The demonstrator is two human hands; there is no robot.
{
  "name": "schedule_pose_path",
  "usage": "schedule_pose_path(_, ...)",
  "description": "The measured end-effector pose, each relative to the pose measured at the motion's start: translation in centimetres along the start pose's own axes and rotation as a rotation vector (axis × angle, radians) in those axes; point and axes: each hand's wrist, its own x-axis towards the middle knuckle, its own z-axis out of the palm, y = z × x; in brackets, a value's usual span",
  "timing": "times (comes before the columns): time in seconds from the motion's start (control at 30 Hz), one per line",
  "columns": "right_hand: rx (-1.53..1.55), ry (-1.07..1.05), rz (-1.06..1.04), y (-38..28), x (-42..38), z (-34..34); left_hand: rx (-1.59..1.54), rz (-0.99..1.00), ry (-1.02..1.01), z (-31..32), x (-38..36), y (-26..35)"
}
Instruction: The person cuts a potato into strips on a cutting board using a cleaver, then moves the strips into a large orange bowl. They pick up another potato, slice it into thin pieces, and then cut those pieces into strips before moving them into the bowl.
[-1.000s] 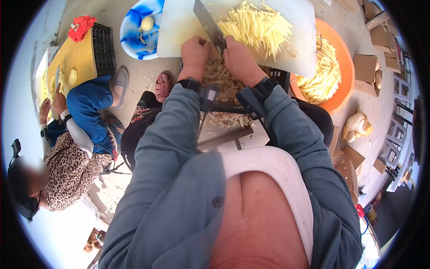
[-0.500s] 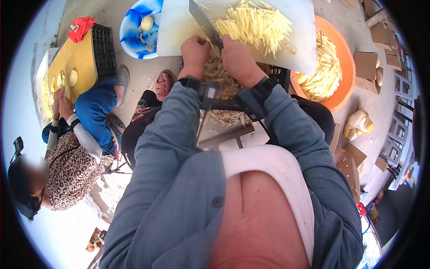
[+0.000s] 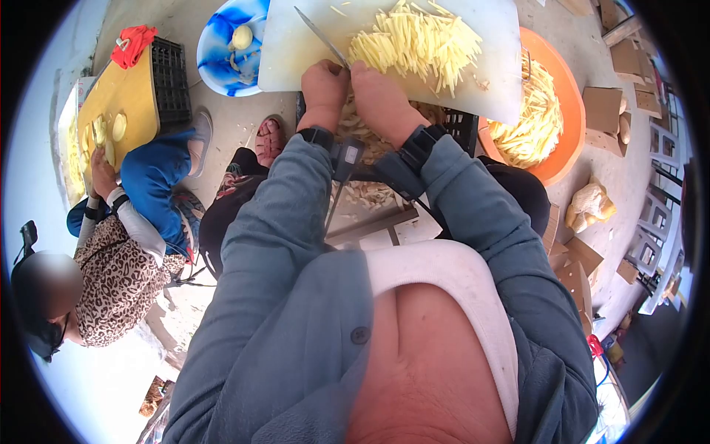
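Observation:
My right hand point(image 3: 384, 102) is wrapped round the handle of a knife point(image 3: 322, 35), whose narrow blade points up and left over the white cutting board point(image 3: 285, 44). Close against it, at the board's near edge, my left hand point(image 3: 324, 89) has its fingers closed; what they hold, if anything, is hidden. A heap of pale yellow strips point(image 3: 425, 44) lies on the board to the right of the knife. Below the board, brown-white peelings point(image 3: 370, 133) show around my wrists.
An orange basin point(image 3: 573, 111) of cut strips stands right of the board, a blue-white bowl point(image 3: 211, 55) with a peeled piece left. At far left a co-worker point(image 3: 122, 277) handles pieces on a yellow board point(image 3: 137, 96). Cardboard boxes point(image 3: 603, 111) stand at right.
The knife has turned from near upright, broad side showing, to a slant up and left with a thin profile. My right hand has shifted left, against my left hand.

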Motion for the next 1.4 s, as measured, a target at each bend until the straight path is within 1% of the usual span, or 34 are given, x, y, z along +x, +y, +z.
schedule_pose_path(0.13,-0.026,-0.006,-0.010,0.7,0.4,0.1,-0.035,0.029,0.008,0.0,-0.2,-0.1)
schedule_pose_path(0.23,0.042,0.016,0.027,2.2,0.8,-0.3,-0.028,0.089,0.025,0.1,0.0,-0.6)
schedule_pose_path(0.3,0.129,0.042,0.107,2.4,0.6,-0.7,-0.027,0.105,0.039,-0.1,-0.2,-0.6)
schedule_pose_path(0.33,0.125,0.060,0.114,2.2,0.4,-1.0,-0.026,0.124,0.043,-0.1,-0.4,-0.3)
schedule_pose_path(0.37,0.108,0.066,0.060,2.0,0.2,-1.4,-0.034,0.153,0.033,-0.3,-0.5,0.1)
schedule_pose_path(0.4,0.084,0.077,0.010,1.8,0.0,-2.1,-0.035,0.132,0.044,-0.1,-0.5,-0.1)
schedule_pose_path(0.43,0.067,0.111,0.024,1.3,-0.2,-3.0,-0.039,0.111,0.055,0.0,-0.4,-0.2)
schedule_pose_path(0.47,0.104,0.087,0.068,0.6,-0.3,-3.8,-0.052,0.142,0.044,0.2,-0.2,-0.3)
schedule_pose_path(0.5,0.147,0.060,0.109,0.2,-0.3,-4.4,-0.096,0.097,0.037,0.3,0.0,-0.5)
schedule_pose_path(0.53,0.229,0.079,0.135,0.3,-0.3,-4.8,-0.135,0.048,0.030,0.2,0.1,-0.4)
schedule_pose_path(0.57,0.229,0.099,0.141,0.6,-0.4,-5.4,-0.135,0.067,0.024,0.3,0.4,-0.2)
schedule_pose_path(0.63,0.265,0.153,0.154,0.7,-0.9,-6.8,-0.618,-0.306,-0.115,-0.3,0.5,0.9)
schedule_pose_path(0.67,0.270,0.167,0.156,0.7,-1.2,-7.6,-0.611,-0.294,-0.119,-0.6,0.6,1.5)
schedule_pose_path(0.73,0.577,0.180,0.339,0.6,-1.8,-9.2,-0.841,-0.407,-0.232,-2.5,-0.3,5.7)
schedule_pose_path(0.77,0.582,0.189,0.336,0.5,-2.1,-9.9,-0.836,-0.397,-0.234,-3.0,-0.7,7.3)
schedule_pose_path(0.83,0.961,0.169,0.431,0.6,-3.0,-11.1,-0.894,-0.313,-0.365,-3.5,-1.4,10.1)
schedule_pose_path(0.87,0.966,0.194,0.434,0.4,-3.4,-11.4,-0.886,-0.298,-0.385,-3.8,-1.9,11.1)
schedule_pose_path(0.93,0.987,0.252,0.465,-0.1,-3.9,-12.1,-0.998,-0.233,-0.430,-3.6,-3.3,12.8)
schedule_pose_path(0.97,1.030,0.243,0.445,0.1,-3.9,-11.9,-0.994,-0.220,-0.471,-3.5,-3.6,13.1)
schedule_pose_path(1.0,1.079,0.249,0.404,0.5,-3.7,-11.3,-1.065,-0.219,-0.564,-3.6,-3.4,12.7)
schedule_pose_path(1.03,1.080,0.221,0.453,-0.5,-4.2,-12.3,-1.134,-0.220,-0.653,-3.6,-3.1,12.5)
schedule_pose_path(1.07,1.057,0.247,0.434,-0.4,-3.7,-11.4,-1.131,-0.212,-0.682,-3.4,-3.1,12.5)
schedule_pose_path(1.1,1.054,0.270,0.443,-0.3,-3.6,-11.3,-1.182,-0.255,-0.639,-3.1,-3.1,12.4)
schedule_pose_path(1.13,1.032,0.241,0.431,-0.3,-3.6,-11.3,-1.231,-0.302,-0.591,-2.9,-3.0,12.2)
schedule_pose_path(1.23,1.033,0.203,0.403,0.1,-3.4,-11.6,-1.234,-0.354,-0.625,-3.2,-2.5,12.1)
schedule_pose_path(1.27,1.051,0.182,0.376,0.5,-3.5,-11.8,-1.230,-0.398,-0.581,-3.1,-2.5,12.2)
schedule_pose_path(1.3,1.050,0.187,0.379,0.6,-3.7,-12.4,-1.231,-0.397,-0.586,-3.4,-2.7,13.1)
schedule_pose_path(1.37,1.154,0.165,0.421,0.2,-4.2,-13.9,-1.163,-0.439,-0.489,-4.2,-3.0,14.2)
schedule_pose_path(1.4,1.158,0.160,0.421,0.3,-4.3,-14.1,-1.154,-0.489,-0.409,-3.9,-2.8,14.8)
